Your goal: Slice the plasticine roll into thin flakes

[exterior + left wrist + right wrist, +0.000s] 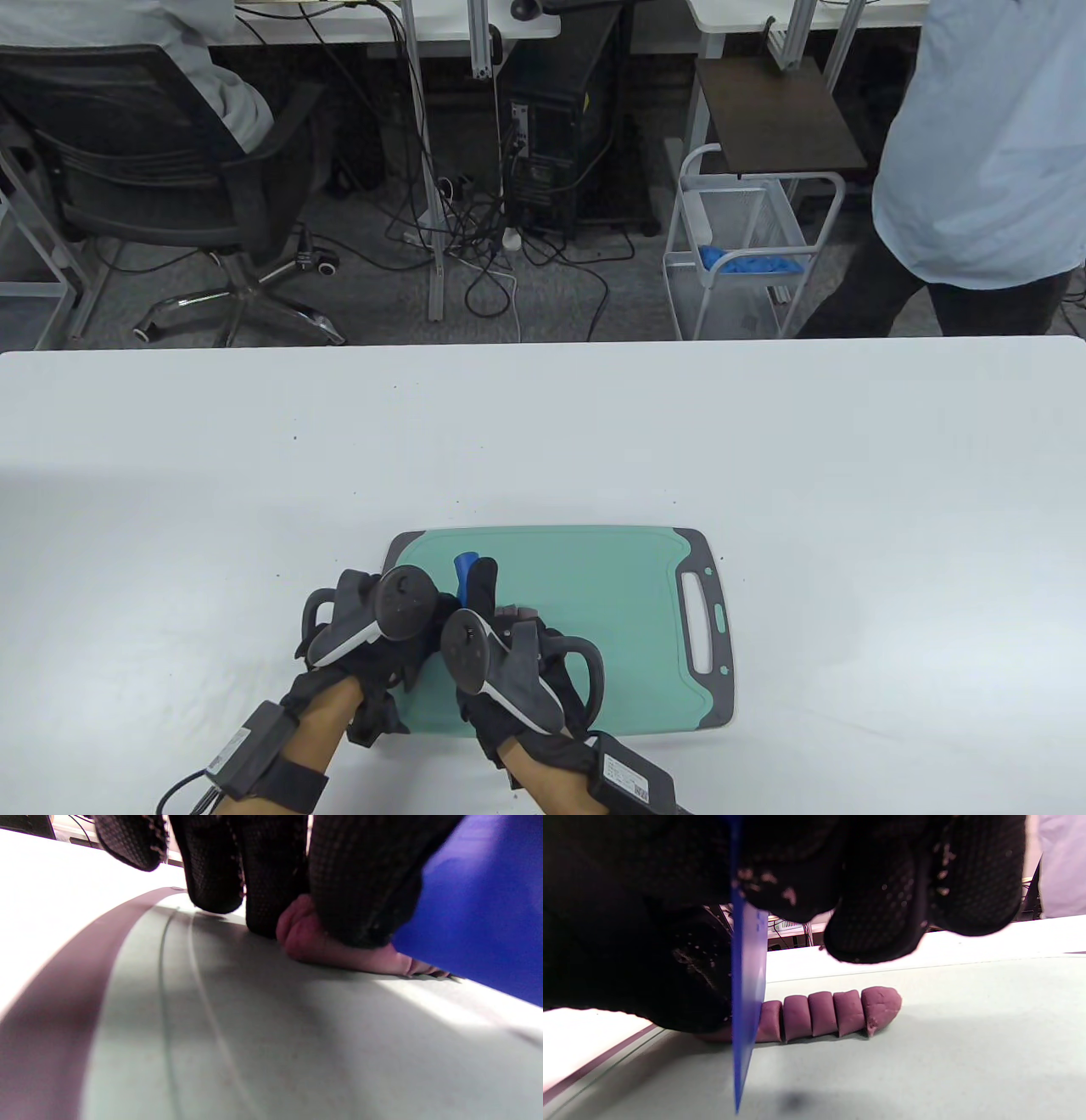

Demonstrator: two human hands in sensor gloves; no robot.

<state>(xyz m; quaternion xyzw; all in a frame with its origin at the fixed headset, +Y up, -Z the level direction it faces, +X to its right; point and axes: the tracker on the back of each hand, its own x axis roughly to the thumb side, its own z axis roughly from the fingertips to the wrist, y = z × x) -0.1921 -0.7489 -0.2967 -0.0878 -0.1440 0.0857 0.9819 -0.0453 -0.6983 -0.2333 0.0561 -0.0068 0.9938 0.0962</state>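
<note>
Plasticine roll [831,1012] lies on the green cutting board [628,594], its right part cut into pieces that touch. Left hand [373,632] presses its fingers [356,887] onto the uncut end. Right hand [509,654] grips the blue blade [746,984], upright at the roll.
</note>
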